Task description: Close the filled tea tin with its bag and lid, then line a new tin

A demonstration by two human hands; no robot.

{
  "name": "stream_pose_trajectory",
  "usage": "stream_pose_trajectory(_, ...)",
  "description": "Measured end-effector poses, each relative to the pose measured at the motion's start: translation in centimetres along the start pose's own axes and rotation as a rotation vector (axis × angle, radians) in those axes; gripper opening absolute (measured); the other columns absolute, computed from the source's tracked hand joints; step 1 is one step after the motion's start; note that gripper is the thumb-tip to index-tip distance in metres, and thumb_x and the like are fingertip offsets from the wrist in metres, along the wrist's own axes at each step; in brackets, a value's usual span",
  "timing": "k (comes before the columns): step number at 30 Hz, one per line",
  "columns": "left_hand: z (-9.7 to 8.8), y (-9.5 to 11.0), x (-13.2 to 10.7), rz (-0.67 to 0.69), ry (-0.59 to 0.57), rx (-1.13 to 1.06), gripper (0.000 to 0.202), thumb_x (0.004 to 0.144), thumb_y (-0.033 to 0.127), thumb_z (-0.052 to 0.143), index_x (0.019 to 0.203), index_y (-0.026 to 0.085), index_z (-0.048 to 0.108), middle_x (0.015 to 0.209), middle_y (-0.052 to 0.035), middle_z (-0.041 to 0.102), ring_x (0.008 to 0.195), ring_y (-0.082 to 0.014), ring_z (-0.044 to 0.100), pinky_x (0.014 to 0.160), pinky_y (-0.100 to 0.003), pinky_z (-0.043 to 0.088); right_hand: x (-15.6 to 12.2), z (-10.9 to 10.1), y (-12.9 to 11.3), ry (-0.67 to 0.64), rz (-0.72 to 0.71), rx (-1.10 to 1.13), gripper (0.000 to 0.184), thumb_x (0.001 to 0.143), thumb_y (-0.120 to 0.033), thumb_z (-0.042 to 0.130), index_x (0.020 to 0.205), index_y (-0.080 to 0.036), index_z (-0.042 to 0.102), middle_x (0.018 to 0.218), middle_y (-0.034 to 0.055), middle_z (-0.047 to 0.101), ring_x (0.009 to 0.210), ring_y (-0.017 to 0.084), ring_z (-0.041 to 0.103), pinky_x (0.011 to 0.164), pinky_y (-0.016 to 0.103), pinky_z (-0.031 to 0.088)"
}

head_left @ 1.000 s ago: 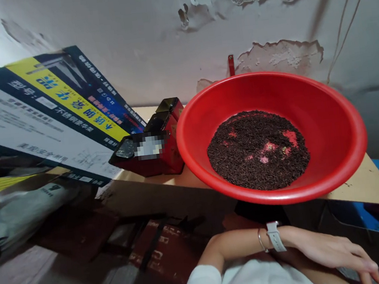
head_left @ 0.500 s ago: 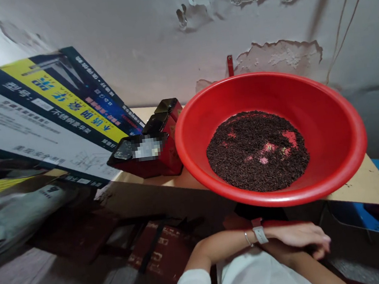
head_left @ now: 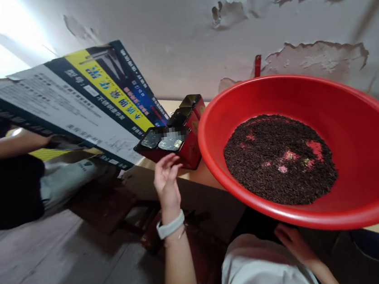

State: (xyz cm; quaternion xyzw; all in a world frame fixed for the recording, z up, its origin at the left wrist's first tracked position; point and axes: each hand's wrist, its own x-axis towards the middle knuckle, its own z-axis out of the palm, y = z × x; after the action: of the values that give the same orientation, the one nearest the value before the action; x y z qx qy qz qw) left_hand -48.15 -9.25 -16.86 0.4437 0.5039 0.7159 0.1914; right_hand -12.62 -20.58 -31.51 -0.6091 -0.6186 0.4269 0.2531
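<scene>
My left hand (head_left: 166,181), with a white watch on its wrist, is raised with the fingers apart and slightly curled. It holds nothing and hangs just in front of the red tin boxes (head_left: 178,138) on the table. My right hand (head_left: 294,245) lies low on my white-clothed lap, under the front rim of the big red basin (head_left: 360,109); its fingers look stretched out and hold nothing. The basin juts over the table edge and holds a flat heap of dark grains (head_left: 280,159).
At the left another person's arm (head_left: 15,143), in dark clothes, holds a large printed cardboard box (head_left: 79,104) tilted over the floor. The wooden table (head_left: 200,179) stands against a peeling wall. Dark stools or crates (head_left: 114,205) stand on the floor below.
My left hand has come up from my lap, leftward, to the red tins. My right hand now shows under the basin. The view has shifted left and closer to the basin.
</scene>
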Motion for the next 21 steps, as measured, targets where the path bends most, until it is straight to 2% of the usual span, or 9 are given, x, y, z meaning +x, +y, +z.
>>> stream_pose_trajectory(1,0.0,-1.9,1.1,-0.048,0.163,0.152,0.063,0.071,0.048,0.076,0.121,0.017,0.053,0.135,-0.0148,0.054,0.125,-0.0267,0.053,0.101,-0.037,0.048,-0.7,-0.9,0.8,0.03,0.025,-0.014,0.06,0.075,-0.077,0.045,0.073,-0.021,0.068,0.07,0.0068,0.069,0.074,0.027,0.069,0.071,0.038,0.055)
stream_pose_trajectory(2,0.2,-3.9,2.0,-0.109,0.257,0.277,0.078,0.065,0.042,0.08,0.129,0.013,0.047,0.144,-0.0194,0.044,0.133,-0.0288,0.045,0.107,-0.037,0.043,-1.3,-1.8,1.4,0.056,0.043,-0.021,0.062,0.074,-0.079,0.044,0.072,-0.022,0.068,0.068,0.0069,0.068,0.071,0.027,0.069,0.069,0.037,0.056)
stream_pose_trajectory(5,0.9,-8.6,3.8,-0.277,0.244,0.439,0.101,0.064,0.029,0.083,0.143,0.003,0.026,0.153,-0.0266,0.027,0.145,-0.0294,0.029,0.12,-0.037,0.025,-3.1,-3.9,2.2,0.127,0.098,-0.026,0.063,0.07,-0.083,0.047,0.07,-0.023,0.069,0.063,0.0066,0.068,0.059,0.025,0.067,0.061,0.034,0.055)
stream_pose_trajectory(8,1.1,-10.8,4.5,-0.306,0.244,0.47,0.108,0.066,0.025,0.084,0.147,0.001,0.016,0.156,-0.0278,0.021,0.148,-0.0285,0.022,0.123,-0.034,0.017,-4.3,-4.8,2.2,0.15,0.151,-0.012,0.059,0.071,-0.079,0.052,0.073,-0.023,0.071,0.062,0.0062,0.069,0.057,0.024,0.067,0.061,0.032,0.055)
stream_pose_trajectory(12,0.8,-11.3,4.8,-0.266,0.242,0.48,0.108,0.064,0.026,0.086,0.145,-0.001,0.019,0.153,-0.0293,0.025,0.146,-0.0301,0.027,0.122,-0.036,0.02,-5.2,-5.2,0.9,0.044,0.095,0.016,0.048,0.08,-0.065,0.053,0.077,-0.021,0.071,0.067,0.0058,0.071,0.062,0.022,0.068,0.065,0.028,0.056)
stream_pose_trajectory(16,1.1,-11.0,5.1,-0.285,0.25,0.614,0.107,0.056,0.03,0.09,0.138,-0.003,0.03,0.148,-0.0314,0.032,0.145,-0.0362,0.027,0.122,-0.043,0.019,-6.2,-5.9,-1.4,-0.045,0.046,-0.016,0.045,0.086,-0.056,0.048,0.078,-0.02,0.073,0.079,0.0069,0.074,0.08,0.024,0.072,0.076,0.027,0.056)
stream_pose_trajectory(21,1.6,-8.9,3.5,-0.315,0.329,0.602,0.097,0.055,0.029,0.088,0.13,-0.001,0.036,0.14,-0.0292,0.044,0.136,-0.0357,0.042,0.117,-0.043,0.031,-8.2,-8.4,-3.9,0.022,0.077,-0.097,0.043,0.082,-0.059,0.056,0.094,-0.025,0.078,0.098,0.0061,0.076,0.095,0.025,0.071,0.087,0.027,0.055)
